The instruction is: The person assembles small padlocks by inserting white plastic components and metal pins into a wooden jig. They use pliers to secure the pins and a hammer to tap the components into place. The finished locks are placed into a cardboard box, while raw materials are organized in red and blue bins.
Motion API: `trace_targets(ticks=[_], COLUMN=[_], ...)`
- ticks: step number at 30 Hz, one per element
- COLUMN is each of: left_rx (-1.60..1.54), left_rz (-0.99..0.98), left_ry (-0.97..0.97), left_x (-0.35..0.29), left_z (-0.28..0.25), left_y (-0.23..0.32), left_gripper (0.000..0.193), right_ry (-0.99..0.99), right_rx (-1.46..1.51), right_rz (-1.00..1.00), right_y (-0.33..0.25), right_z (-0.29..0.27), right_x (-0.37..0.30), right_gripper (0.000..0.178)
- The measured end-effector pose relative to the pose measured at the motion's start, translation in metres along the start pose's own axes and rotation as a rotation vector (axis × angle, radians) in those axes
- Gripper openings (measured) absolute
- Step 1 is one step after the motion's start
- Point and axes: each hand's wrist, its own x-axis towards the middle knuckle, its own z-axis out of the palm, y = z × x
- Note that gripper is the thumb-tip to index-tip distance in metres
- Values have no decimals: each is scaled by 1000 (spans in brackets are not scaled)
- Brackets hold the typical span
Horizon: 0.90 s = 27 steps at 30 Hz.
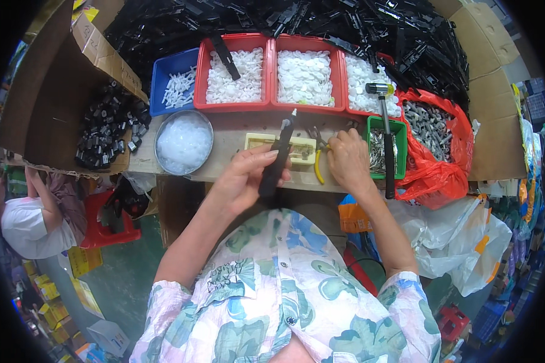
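Note:
My left hand (248, 172) is closed round a long black plastic part (277, 158), held upright over the table's front edge. A small white tip (294, 113) stands out of its upper end. My right hand (348, 158) rests on the table with fingers curled down and together; what they pinch, if anything, is hidden. Just left of it lie pliers with yellow handles (318, 168). Behind the black part is a shallow cream tray (301, 158). Right of my right hand stands a green tray of small metal pieces (372, 175), with a hammer (386, 139) lying across it.
Red bins (266, 107) of white discs and a blue bin (158, 91) of white pegs line the back. Black parts (393, 36) are heaped behind. A round dish (184, 142) and a carton of black pieces (106, 130) lie left; a red bag (460, 154) of grey pieces, right.

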Motion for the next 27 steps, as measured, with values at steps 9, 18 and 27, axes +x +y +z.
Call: trace_targets(ticks=[9,18,27], left_rx=[-67,-122,377], left_rz=[3,-60,156], left_ry=[-49,-77,85], left_x=[3,12,3], left_z=[4,13,11], left_y=[-10,-24,-13], left_gripper=[48,39,41], right_ry=[-34,-109,-2], right_rx=[1406,2149,1068], right_rz=[495,452,247], right_y=[-7,-33,-26], right_z=[-11,-25,-33], right_x=[-26,-19,-28], right_gripper=[3,7,15])
